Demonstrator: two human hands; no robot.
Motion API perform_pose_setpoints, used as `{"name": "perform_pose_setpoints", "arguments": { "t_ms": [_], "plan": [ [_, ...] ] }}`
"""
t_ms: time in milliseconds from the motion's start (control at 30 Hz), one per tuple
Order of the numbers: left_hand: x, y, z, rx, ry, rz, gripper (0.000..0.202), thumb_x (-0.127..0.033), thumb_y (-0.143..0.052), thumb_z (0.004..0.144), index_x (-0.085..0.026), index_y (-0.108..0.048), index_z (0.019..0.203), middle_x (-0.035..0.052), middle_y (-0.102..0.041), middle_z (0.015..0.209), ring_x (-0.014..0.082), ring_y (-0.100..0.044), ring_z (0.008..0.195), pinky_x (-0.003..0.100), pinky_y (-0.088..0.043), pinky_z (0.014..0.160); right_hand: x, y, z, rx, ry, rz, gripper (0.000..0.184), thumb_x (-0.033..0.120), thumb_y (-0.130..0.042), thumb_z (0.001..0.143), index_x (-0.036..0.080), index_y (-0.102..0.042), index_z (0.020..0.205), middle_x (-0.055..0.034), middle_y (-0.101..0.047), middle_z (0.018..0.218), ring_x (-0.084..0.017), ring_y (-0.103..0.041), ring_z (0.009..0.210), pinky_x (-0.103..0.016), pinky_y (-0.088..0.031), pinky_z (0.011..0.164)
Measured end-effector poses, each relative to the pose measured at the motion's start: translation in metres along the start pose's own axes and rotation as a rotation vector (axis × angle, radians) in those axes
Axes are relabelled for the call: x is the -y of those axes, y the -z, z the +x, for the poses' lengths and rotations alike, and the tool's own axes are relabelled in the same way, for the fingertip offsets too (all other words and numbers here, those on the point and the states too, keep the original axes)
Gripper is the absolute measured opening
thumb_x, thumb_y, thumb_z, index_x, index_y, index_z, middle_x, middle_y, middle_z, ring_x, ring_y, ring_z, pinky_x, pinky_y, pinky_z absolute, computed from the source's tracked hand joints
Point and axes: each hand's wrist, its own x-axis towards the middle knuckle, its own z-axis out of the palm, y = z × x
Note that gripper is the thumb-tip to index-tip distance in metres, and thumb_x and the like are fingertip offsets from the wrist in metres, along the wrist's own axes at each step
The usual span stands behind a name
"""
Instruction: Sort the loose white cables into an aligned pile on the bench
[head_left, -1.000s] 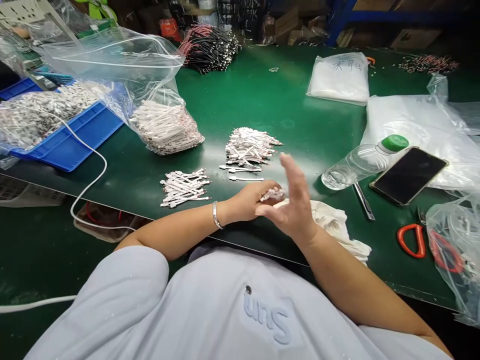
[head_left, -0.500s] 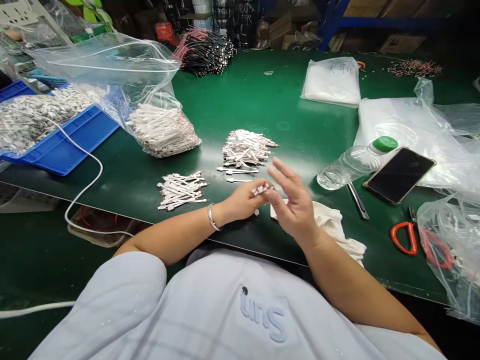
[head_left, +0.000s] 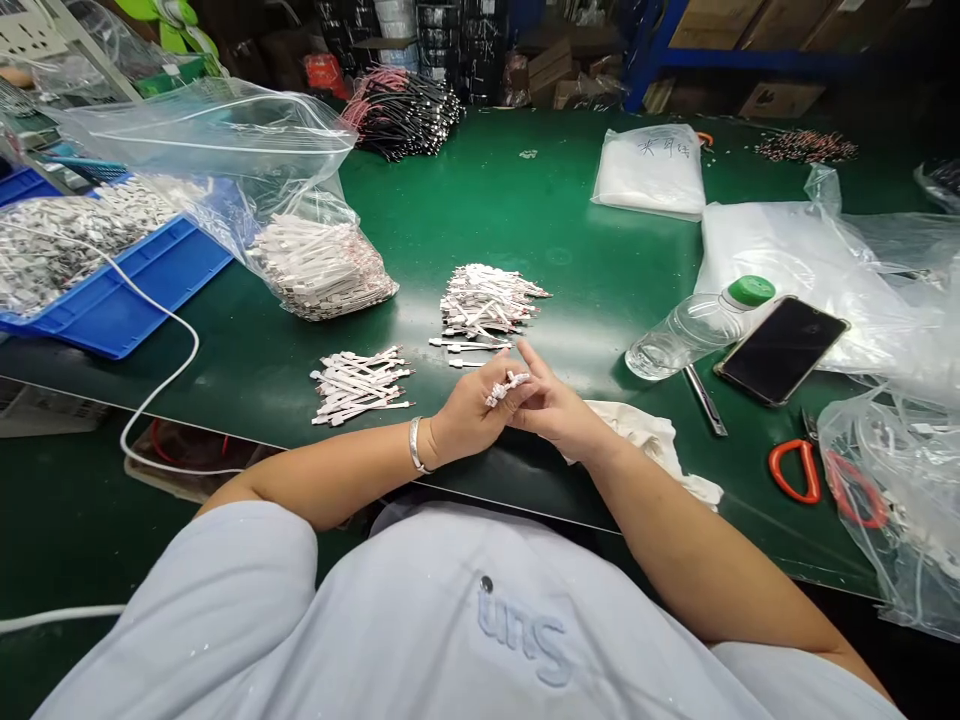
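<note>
Slippage is the main risk. A bunch of white connector pieces (head_left: pixel 508 384) is gripped in the closed left hand (head_left: pixel 463 418) above the near edge of the green table (head_left: pixel 570 200). The right hand (head_left: pixel 559 410) is curled against its tip, and whether a piece is pinched cannot be told. If the grip is loosened, pieces could be dropped off the edge. "uns" is read on the shirt (head_left: pixel 525 635); handwriting on a white bag (head_left: pixel 649 170) is illegible.

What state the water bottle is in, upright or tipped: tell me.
Tipped. The water bottle lies on its side on the green table, its green cap screwed on and pointing right, beside the phone.
</note>
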Motion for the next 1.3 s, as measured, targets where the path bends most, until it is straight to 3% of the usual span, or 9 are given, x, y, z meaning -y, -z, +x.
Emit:
{"name": "perform_pose_setpoints", "arguments": {
  "t_ms": [100, 167, 300, 433, 633, 800, 1033, 1167, 1300],
  "plan": [
    [-0.02, 0.005, 0.008, 0.059, 0.02, 0.0, 0.029, -0.045, -0.047, 0.094, -0.02, -0.061, 0.091, 0.0042, -0.069, 0.091, 0.0144, -0.063, 0.083, 0.039, -0.037, 0.106, 0.008, -0.001, -0.003, 0.1, 0.002, 0.033, 0.061, 0.025, -0.081, 0.066, 0.022, -0.059, 0.123, -0.0028, -0.069, 0.108, -0.015, -0.066, 0.092, -0.025, -0.056, 0.077],
    [-0.03, 0.008, 0.015, 0.097, 0.113, -0.107, 0.029, -0.047, -0.051, 0.092, -0.019, -0.06, 0.092, 0.0069, -0.07, 0.097, 0.0179, -0.065, 0.095, 0.038, -0.042, 0.101, 0.01, -0.004, -0.006, 0.145, -0.049, 0.052, 0.042, 0.027, -0.082, 0.066, 0.019, -0.067, 0.104, -0.0026, -0.071, 0.099, -0.015, -0.067, 0.09, -0.025, -0.057, 0.077],
    [-0.034, 0.012, 0.031, 0.096, 0.424, -0.42, 0.037, -0.051, -0.064, 0.082, -0.016, -0.059, 0.093, 0.0102, -0.071, 0.102, 0.0235, -0.066, 0.103, 0.033, -0.05, 0.085, 0.012, -0.011, -0.01, 0.181, -0.219, 0.181, 0.042, 0.036, -0.085, 0.062, 0.016, -0.068, 0.095, -0.0052, -0.072, 0.09, -0.018, -0.071, 0.082, -0.023, -0.059, 0.061],
    [-0.025, 0.013, 0.04, 0.106, 0.616, -0.587, 0.04, -0.05, -0.068, 0.079, -0.012, -0.065, 0.091, 0.0135, -0.071, 0.107, 0.0241, -0.066, 0.104, 0.035, -0.052, 0.087, 0.012, -0.016, -0.009, 0.227, -0.367, 0.343, 0.049, 0.047, -0.085, 0.061, 0.015, -0.067, 0.094, -0.0073, -0.074, 0.087, -0.019, -0.074, 0.077, -0.022, -0.059, 0.059],
    [-0.008, 0.02, 0.036, 0.069, 0.801, -0.904, 0.048, -0.028, -0.083, 0.065, -0.017, -0.063, 0.106, 0.0109, -0.07, 0.115, 0.0239, -0.064, 0.109, 0.039, -0.05, 0.092, 0.011, -0.019, -0.006, -0.002, -0.415, 0.361, 0.021, 0.028, -0.074, 0.078, 0.013, -0.064, 0.089, -0.0044, -0.071, 0.067, -0.014, -0.071, 0.057, -0.014, -0.055, 0.048],
    [0.006, 0.032, 0.034, 0.225, 0.826, -0.912, 0.052, -0.012, -0.079, 0.057, -0.013, -0.067, 0.107, 0.0122, -0.069, 0.113, 0.0211, -0.066, 0.099, 0.026, -0.051, 0.077, 0.013, -0.02, -0.004, -0.109, -0.413, 0.411, 0.01, 0.019, -0.068, 0.081, 0.012, -0.064, 0.088, -0.0052, -0.072, 0.072, -0.012, -0.071, 0.058, -0.014, -0.056, 0.05],
    [0.01, 0.027, 0.035, 0.184, 0.755, -0.976, 0.042, -0.023, -0.076, 0.069, -0.017, -0.06, 0.107, 0.0007, -0.064, 0.077, 0.0059, -0.052, 0.049, 0.017, -0.032, 0.04, 0.017, -0.02, -0.003, -0.211, -0.428, 0.49, 0.014, 0.021, -0.051, 0.094, 0.014, -0.061, 0.101, -0.0064, -0.073, 0.082, -0.015, -0.074, 0.066, -0.018, -0.059, 0.057],
    [0.013, 0.025, 0.035, 0.132, 0.774, -0.988, 0.039, -0.03, -0.075, 0.072, -0.017, -0.057, 0.103, -0.0011, -0.061, 0.07, 0.0076, -0.054, 0.049, 0.018, -0.036, 0.043, 0.016, -0.022, -0.004, -0.276, -0.399, 0.484, 0.019, 0.031, -0.048, 0.096, 0.017, -0.057, 0.105, -0.0049, -0.071, 0.082, -0.015, -0.074, 0.064, -0.019, -0.059, 0.055],
    [0.015, 0.021, 0.033, 0.019, 0.778, -0.934, 0.039, -0.03, -0.08, 0.067, -0.015, -0.055, 0.093, 0.0001, -0.065, 0.075, 0.0104, -0.061, 0.06, 0.021, -0.047, 0.056, 0.01, -0.023, -0.004, -0.395, -0.277, 0.36, 0.024, 0.035, -0.063, 0.088, 0.019, -0.057, 0.105, -0.001, -0.068, 0.081, -0.012, -0.071, 0.06, -0.017, -0.057, 0.053]
  ]
}}
